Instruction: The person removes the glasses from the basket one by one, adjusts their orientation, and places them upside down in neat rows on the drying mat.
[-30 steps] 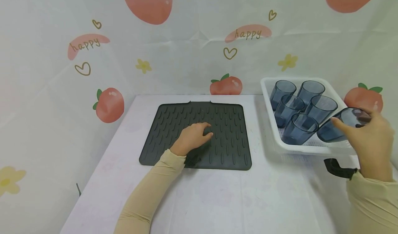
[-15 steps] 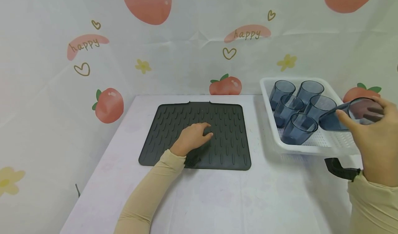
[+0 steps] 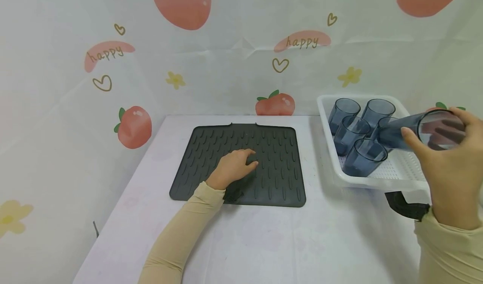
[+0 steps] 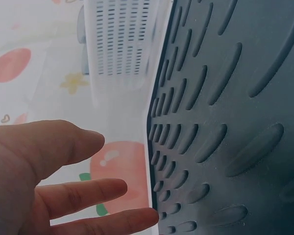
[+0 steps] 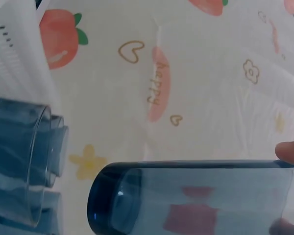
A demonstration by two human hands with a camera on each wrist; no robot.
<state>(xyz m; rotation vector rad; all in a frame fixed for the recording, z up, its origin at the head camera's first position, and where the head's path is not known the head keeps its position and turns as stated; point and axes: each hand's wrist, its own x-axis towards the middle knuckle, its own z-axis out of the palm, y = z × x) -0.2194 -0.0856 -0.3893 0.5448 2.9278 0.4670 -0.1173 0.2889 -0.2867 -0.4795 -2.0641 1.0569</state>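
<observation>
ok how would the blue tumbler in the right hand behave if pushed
The blue tumbler is round, so it would likely roll on its side. Being smooth, it may slip in the fingers. It looks like glass, so probably fragile.

right hand (image 3: 450, 166): bit higher than a second ago | see-through blue cylindrical cup (image 3: 401, 129): came up with it, tipped noticeably flatter now

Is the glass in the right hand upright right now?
No, the right hand holds the glass tipped far over, close to lying sideways in the head view.
</observation>
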